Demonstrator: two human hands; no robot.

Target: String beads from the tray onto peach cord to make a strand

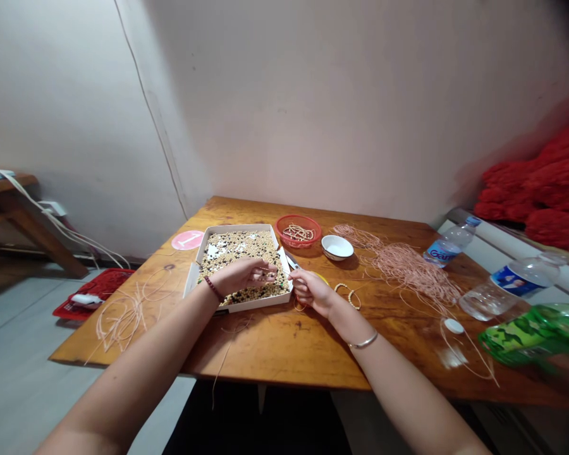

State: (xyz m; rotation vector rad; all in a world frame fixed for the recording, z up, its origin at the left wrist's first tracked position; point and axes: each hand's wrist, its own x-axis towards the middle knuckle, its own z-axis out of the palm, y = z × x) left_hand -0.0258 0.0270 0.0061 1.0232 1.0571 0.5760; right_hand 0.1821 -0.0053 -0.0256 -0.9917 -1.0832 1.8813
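A white box (234, 308) of small tan, black and white beads (239, 240) lies before me. Over its right front part, my left hand (244, 275) is cupped, fingers pointing right; a few beads appear to sit at its fingers. Just beyond the box's right edge, my right hand (310, 291) is closed in a pinch, with what looks like a thin cord end in it, facing the left fingertips. Scissors (291, 260), partly hidden, lie behind the right hand. A loop of strung pale beads (353, 296) rests to the right of it.
A red basket (291, 243) with bead strings and a white bowl (337, 248) stand behind. Pink cords (412, 268) spread rightward, near clear bottles (450, 243) and a green bottle (531, 335). Loose cords (123, 319) and a pink round card (188, 240) lie left.
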